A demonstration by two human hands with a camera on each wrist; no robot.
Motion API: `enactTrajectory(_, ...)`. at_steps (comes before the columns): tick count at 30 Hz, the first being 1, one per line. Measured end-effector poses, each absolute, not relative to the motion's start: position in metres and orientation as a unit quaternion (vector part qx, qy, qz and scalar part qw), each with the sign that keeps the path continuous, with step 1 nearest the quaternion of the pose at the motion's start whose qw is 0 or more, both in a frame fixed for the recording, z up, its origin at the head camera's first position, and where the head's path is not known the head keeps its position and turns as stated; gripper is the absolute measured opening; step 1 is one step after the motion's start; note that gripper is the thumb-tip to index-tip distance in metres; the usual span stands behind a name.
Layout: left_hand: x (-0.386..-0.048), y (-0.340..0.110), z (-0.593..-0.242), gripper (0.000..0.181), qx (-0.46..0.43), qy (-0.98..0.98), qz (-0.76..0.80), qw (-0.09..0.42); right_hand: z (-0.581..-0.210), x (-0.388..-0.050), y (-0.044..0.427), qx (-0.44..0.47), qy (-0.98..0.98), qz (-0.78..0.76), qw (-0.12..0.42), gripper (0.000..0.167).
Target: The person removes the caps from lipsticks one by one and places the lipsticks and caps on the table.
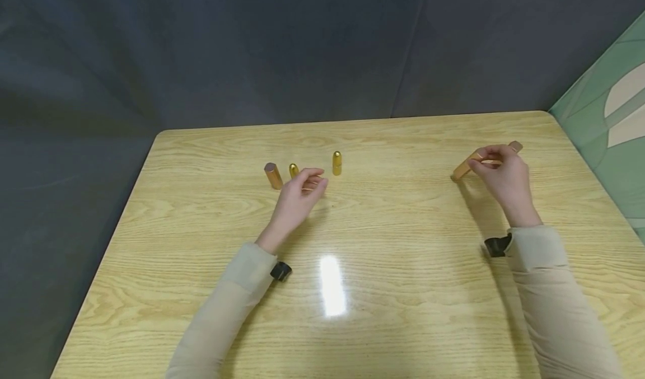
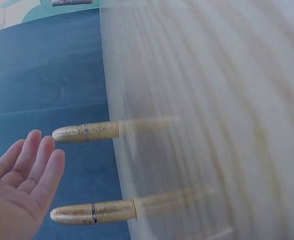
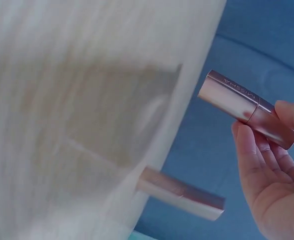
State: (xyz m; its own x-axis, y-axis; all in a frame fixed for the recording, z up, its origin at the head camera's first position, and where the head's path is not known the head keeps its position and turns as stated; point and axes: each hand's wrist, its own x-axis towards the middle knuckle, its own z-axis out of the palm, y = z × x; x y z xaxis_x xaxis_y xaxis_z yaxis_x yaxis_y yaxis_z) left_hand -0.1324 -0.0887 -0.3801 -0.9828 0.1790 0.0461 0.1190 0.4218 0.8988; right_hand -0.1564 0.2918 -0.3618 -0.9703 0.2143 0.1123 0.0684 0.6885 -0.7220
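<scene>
My right hand (image 1: 504, 180) (image 3: 277, 185) pinches a copper-coloured tube (image 1: 466, 166) (image 3: 247, 107) between thumb and fingertips, tilted and off the table in the right wrist view. Just beyond that hand stands another copper tube (image 1: 515, 146) (image 3: 182, 192), partly hidden by the hand in the head view. Palm and fingers of my left hand (image 1: 299, 200) (image 2: 27, 185) are relaxed and hold nothing. It hovers between two upright gold bullet-shaped tubes: one (image 1: 337, 163) is beyond its fingertips, the other (image 1: 294, 170) partly behind the hand.
A third copper tube (image 1: 273, 176) stands left of the gold ones. All of them are on a light wood table (image 1: 393, 228), whose far edge meets a dark blue cloth (image 1: 302, 48). A green patterned surface (image 1: 604, 127) lies beyond the right edge.
</scene>
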Motion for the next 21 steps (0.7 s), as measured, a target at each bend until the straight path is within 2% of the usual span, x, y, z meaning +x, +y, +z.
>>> enactTrajectory(3, -0.135, -0.086, -0.382, 0.038, 0.086, 0.839, 0.536, 0.037, -0.358, -0.155, 0.284, -0.07, -0.901, 0.419, 0.09, 0.017)
enactTrajectory(5, -0.137, -0.083, -0.383, 0.037, 0.084, 0.838, 0.537, 0.042, -0.356, -0.154, 0.279, -0.064, -0.89, 0.445, 0.079, 0.014)
enactTrajectory(14, -0.141, -0.071, -0.387, 0.035, 0.068, 0.801, 0.586, 0.098, -0.353, -0.148, 0.248, -0.043, -0.838, 0.544, -0.014, 0.018)
enactTrajectory(21, -0.143, -0.064, -0.392, 0.037, 0.059, 0.78, 0.61, 0.122, -0.352, -0.146, 0.218, -0.026, -0.798, 0.6, -0.044, 0.022)
